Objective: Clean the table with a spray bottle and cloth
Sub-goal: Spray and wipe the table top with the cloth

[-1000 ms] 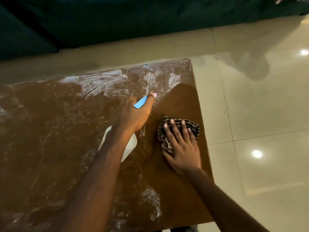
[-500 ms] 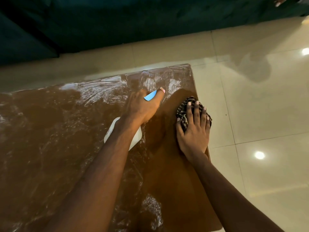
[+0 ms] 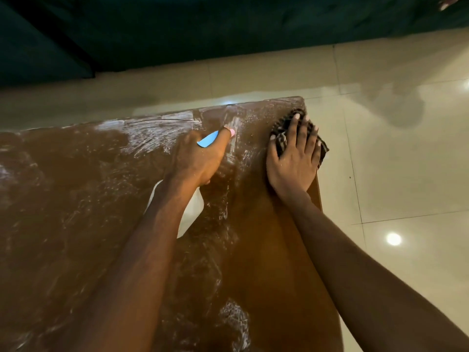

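A brown table (image 3: 76,212) fills the lower left, its top streaked with white smears. My left hand (image 3: 200,158) grips a white spray bottle (image 3: 191,212) with a blue trigger, most of the bottle hidden under my wrist and forearm. My right hand (image 3: 291,161) lies flat with spread fingers on a dark checked cloth (image 3: 281,141), pressing it onto the table near the far right corner. A dry, smear-free strip runs along the right side of the table below the cloth.
Glossy beige floor tiles (image 3: 393,161) lie to the right of and beyond the table, with ceiling light reflections. A dark green sofa (image 3: 177,29) stands along the far side. Another person's hand (image 3: 448,2) shows at the top right corner.
My right hand has pushed the cloth along the table's right edge from the near middle up to the far corner. My left hand with the bottle has stayed in about the same spot.
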